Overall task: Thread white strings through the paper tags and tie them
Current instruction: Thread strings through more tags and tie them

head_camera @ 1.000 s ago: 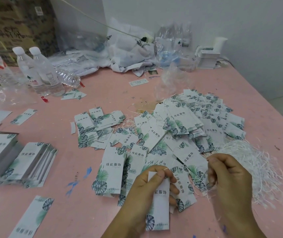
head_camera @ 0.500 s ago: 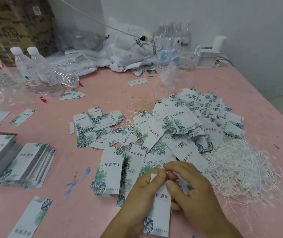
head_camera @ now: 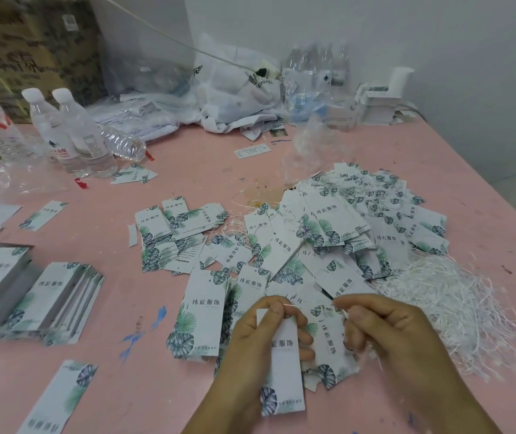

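Note:
My left hand (head_camera: 260,336) grips a white paper tag (head_camera: 285,368) with a green leaf print, thumb pressed near its top edge. My right hand (head_camera: 385,330) pinches a thin white string (head_camera: 313,306) between thumb and forefinger, a short way right of the tag's top; the string runs from the tag toward those fingertips. A loose heap of white strings (head_camera: 447,302) lies just right of my right hand. A big scattered pile of the same tags (head_camera: 322,233) covers the pink table (head_camera: 206,170) behind both hands.
Neat stacks of tags (head_camera: 47,296) sit at the left, a single tag (head_camera: 59,399) near the front edge. Water bottles (head_camera: 72,133) stand at the back left, plastic bags (head_camera: 234,89) and a cardboard box (head_camera: 25,51) along the back. The table edge runs down the right.
My right hand went from the string heap to the tag's top, then drew back to the right with a string pinched. The left hand kept holding the tag.

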